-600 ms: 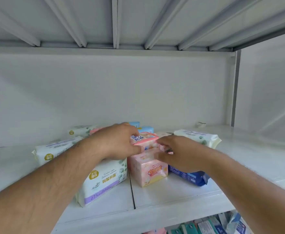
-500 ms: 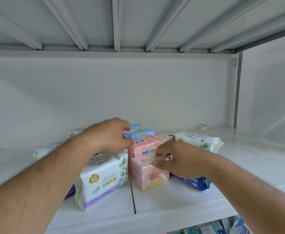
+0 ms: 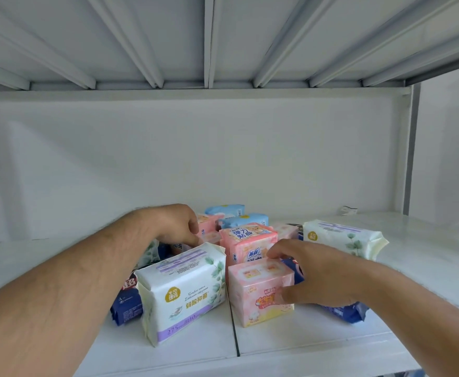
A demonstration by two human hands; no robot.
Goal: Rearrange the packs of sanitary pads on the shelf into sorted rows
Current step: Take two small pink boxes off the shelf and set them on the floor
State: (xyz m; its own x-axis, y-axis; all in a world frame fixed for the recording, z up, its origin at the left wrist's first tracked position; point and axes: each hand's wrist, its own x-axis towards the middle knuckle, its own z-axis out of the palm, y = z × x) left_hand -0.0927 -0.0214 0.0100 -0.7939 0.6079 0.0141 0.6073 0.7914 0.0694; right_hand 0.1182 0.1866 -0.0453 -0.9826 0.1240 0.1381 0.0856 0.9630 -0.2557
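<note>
1. The front pink pack [image 3: 261, 291] is held by the right hand [image 3: 320, 276], its grip clamped: fingers on top, thumb on the front face.
2. The left hand [image 3: 174, 223] reaches behind the white pack [image 3: 184, 292]; its fingertips are curled onto a small pink pack [image 3: 210, 236], though the hold is partly hidden.
3. The packs stand clustered mid-shelf [image 3: 290, 338], colours mixed.
4. The pink pack should probably be slid, not lifted, square against the taller pink pack [image 3: 247, 240] behind, so neighbours are not toppled.
</note>
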